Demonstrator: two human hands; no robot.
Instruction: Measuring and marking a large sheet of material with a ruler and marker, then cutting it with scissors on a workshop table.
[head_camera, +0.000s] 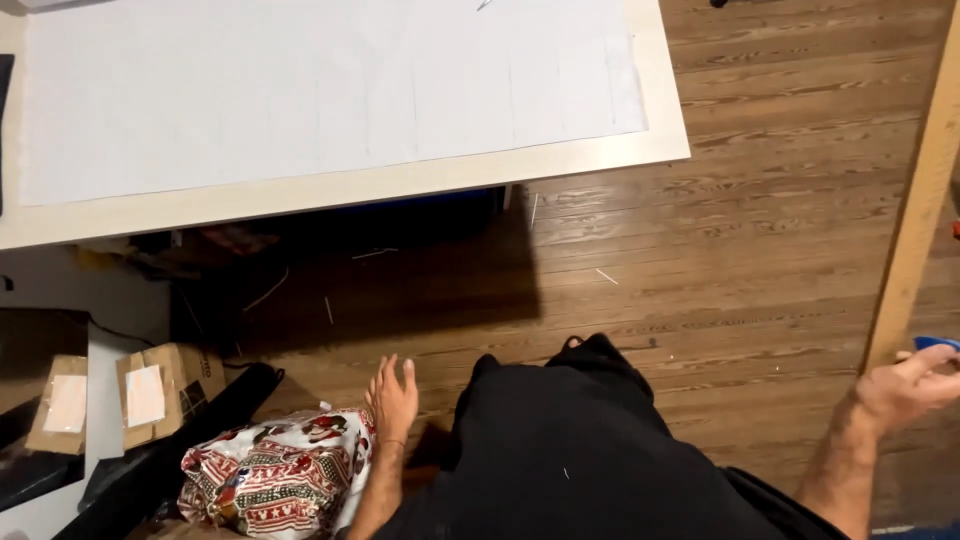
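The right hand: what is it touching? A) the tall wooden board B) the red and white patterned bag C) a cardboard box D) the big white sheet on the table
A: the right hand rests against the tall wooden board, far from the patterned bag beside the left hand.

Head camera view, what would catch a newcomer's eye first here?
The large white paper sheet covering the pale tabletop at the top stands out. Lower left, a red-and-white patterned bag lies beside the open left hand. At the right edge, the right hand touches a leaning pale wooden plank.
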